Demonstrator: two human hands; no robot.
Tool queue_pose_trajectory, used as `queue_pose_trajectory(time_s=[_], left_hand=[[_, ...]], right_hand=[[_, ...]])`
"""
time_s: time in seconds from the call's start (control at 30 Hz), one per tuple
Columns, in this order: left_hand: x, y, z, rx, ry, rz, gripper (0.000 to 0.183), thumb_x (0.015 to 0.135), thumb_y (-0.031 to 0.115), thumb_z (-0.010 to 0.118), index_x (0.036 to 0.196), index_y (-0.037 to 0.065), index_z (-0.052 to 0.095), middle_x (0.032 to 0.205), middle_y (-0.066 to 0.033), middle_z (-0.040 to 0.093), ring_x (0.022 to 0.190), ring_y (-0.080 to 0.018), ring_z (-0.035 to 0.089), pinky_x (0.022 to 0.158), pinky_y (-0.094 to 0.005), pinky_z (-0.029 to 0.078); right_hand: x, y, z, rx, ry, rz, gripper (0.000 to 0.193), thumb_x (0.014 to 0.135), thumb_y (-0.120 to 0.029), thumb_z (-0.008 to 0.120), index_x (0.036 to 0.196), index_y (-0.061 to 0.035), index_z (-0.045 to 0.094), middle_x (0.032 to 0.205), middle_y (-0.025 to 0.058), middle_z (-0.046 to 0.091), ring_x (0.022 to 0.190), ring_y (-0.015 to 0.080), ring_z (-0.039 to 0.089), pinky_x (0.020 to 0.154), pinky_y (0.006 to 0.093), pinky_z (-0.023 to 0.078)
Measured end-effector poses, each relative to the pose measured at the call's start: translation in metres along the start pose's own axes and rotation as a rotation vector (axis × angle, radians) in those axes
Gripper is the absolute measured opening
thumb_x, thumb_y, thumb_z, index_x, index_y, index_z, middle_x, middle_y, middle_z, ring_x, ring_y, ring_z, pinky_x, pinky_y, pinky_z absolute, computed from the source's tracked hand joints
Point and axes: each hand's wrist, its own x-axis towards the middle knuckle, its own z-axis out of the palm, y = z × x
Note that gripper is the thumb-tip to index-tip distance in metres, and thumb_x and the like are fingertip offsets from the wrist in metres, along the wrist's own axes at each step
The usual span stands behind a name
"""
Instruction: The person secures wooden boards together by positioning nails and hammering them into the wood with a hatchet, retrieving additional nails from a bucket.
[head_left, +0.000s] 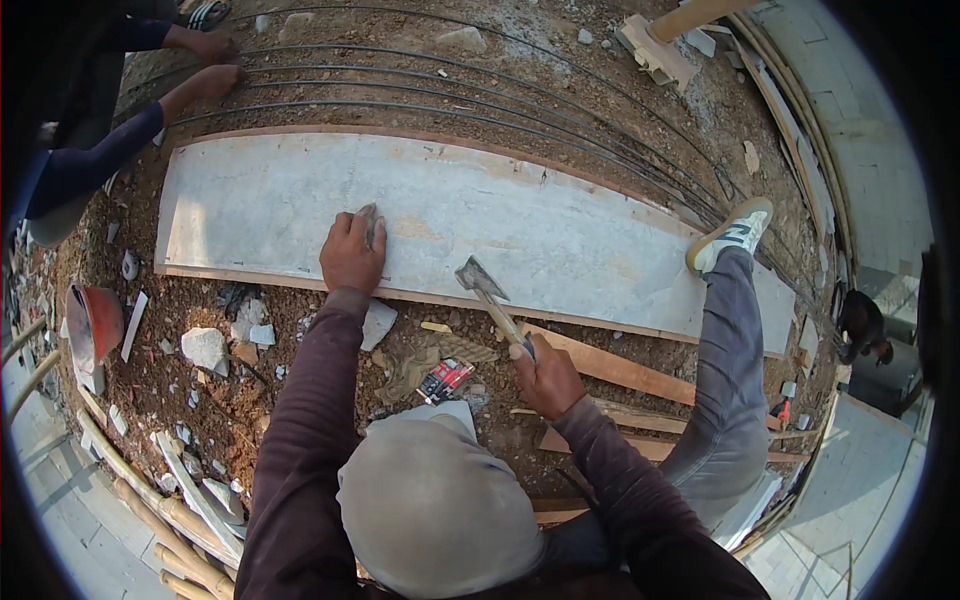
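Observation:
A long, pale, weathered board (470,225) with wooden edges lies across the ground in front of me. Near its middle my left hand (352,252) is closed around a small grey piece (374,226), whose kind I cannot make out, against the board's surface. My right hand (548,377) grips the wooden handle of a hammer (482,278); the hammer's wedge-shaped metal head hangs over the board's near edge. My right shoe (735,235) rests on the right part of the board.
Beyond the board, thin steel rods (420,90) run across rubble; a co-worker's hands (215,80) are at their left end. Wooden planks (610,362) lie near my right leg. A red bucket (95,320) stands left, a red-black packet (445,380) nearby. Another person (862,325) is far right.

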Motion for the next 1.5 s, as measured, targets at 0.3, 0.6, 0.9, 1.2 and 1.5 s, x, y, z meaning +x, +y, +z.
queue_pose_trajectory(time_s=[0.3,0.6,0.9,1.2,1.5], left_hand=[[-0.001,-0.003,0.002,-0.024,0.018,0.023,0.022,0.088,0.024,0.065,0.108,0.014,0.067,0.091,-0.0072,0.06,0.08,-0.0275,0.063,0.067,-0.038,0.052],[-0.008,0.001,-0.003,-0.04,0.019,0.005,0.021,0.087,0.023,0.065,0.105,0.013,0.067,0.09,-0.0072,0.058,0.081,-0.0266,0.061,0.069,-0.0379,0.052],[-0.002,0.01,-0.003,-0.044,0.024,0.012,0.02,0.086,0.022,0.066,0.104,0.013,0.067,0.09,-0.0069,0.058,0.081,-0.0264,0.062,0.069,-0.038,0.052],[-0.01,-0.009,-0.004,-0.054,0.02,-0.04,0.02,0.085,0.018,0.065,0.104,0.013,0.068,0.09,-0.0077,0.06,0.082,-0.0268,0.063,0.071,-0.038,0.053],[-0.001,-0.003,-0.002,-0.228,0.12,-0.122,0.021,0.087,0.011,0.058,0.107,0.013,0.063,0.094,-0.0092,0.059,0.084,-0.0305,0.062,0.072,-0.0409,0.053]], right_hand=[[0.001,0.019,0.011,-0.071,0.078,-0.024,0.033,0.096,-0.035,0.054,0.093,-0.0023,0.05,0.071,0.0213,0.06,0.072,0.0454,0.06,0.061,0.0487,0.047],[0.0,0.021,0.015,0.051,0.179,-0.196,0.045,0.097,-0.045,0.047,0.095,-0.0001,0.053,0.067,0.0213,0.056,0.066,0.0431,0.059,0.06,0.0469,0.046],[0.017,0.024,0.003,-0.136,0.119,-0.062,0.042,0.097,-0.04,0.05,0.093,0.0017,0.052,0.07,0.0236,0.059,0.067,0.0454,0.059,0.058,0.0485,0.046],[-0.01,-0.109,-0.07,-0.125,0.155,-0.495,0.037,0.096,-0.037,0.054,0.098,-0.0007,0.051,0.067,0.0218,0.057,0.063,0.0431,0.059,0.053,0.0462,0.044],[0.026,-0.103,-0.09,-0.715,-0.124,-0.301,0.043,0.098,-0.043,0.049,0.105,-0.001,0.053,0.073,0.0228,0.063,0.064,0.0434,0.062,0.056,0.0474,0.049]])
